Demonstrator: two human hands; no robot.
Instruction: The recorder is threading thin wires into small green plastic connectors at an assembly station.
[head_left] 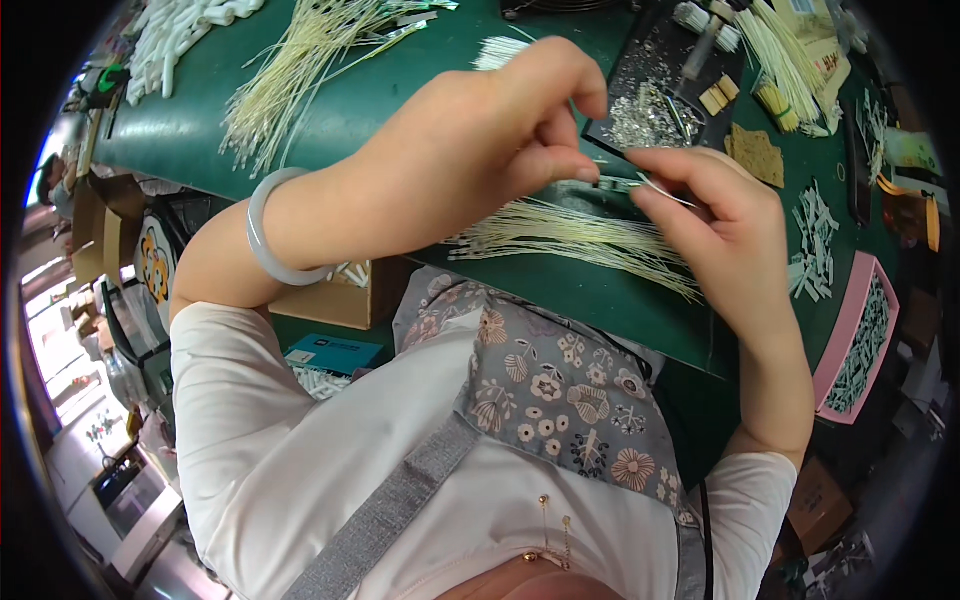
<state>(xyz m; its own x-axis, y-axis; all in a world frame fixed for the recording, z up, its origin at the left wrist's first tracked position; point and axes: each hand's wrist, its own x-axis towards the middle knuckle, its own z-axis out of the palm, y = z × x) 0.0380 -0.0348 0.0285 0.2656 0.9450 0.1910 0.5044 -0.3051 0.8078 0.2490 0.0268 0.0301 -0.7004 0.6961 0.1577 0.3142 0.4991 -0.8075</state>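
Note:
My two hands meet over the bench, thumbs and fingertips nearly touching. My left hand [510, 135], bangle on its wrist, is closed in a pinch at one end of a small narrow greyish piece [616, 183]. Its exact kind is too small to make out. The thumb and forefinger of my right hand [720, 205] close on the other end, where a thin pale wire [668, 192] sticks out across the fingers. Just below the hands lies a spread bundle of cream wires [590, 240] with small whitish ends.
A dark tray [690, 75] of small shiny metal bits sits beyond my hands. More wire bundles [300, 75] lie far left and far right. White tubes [170, 45] are heaped at the far left. Small grey-green pieces [815, 240] and a pink box [832, 368] are at the right.

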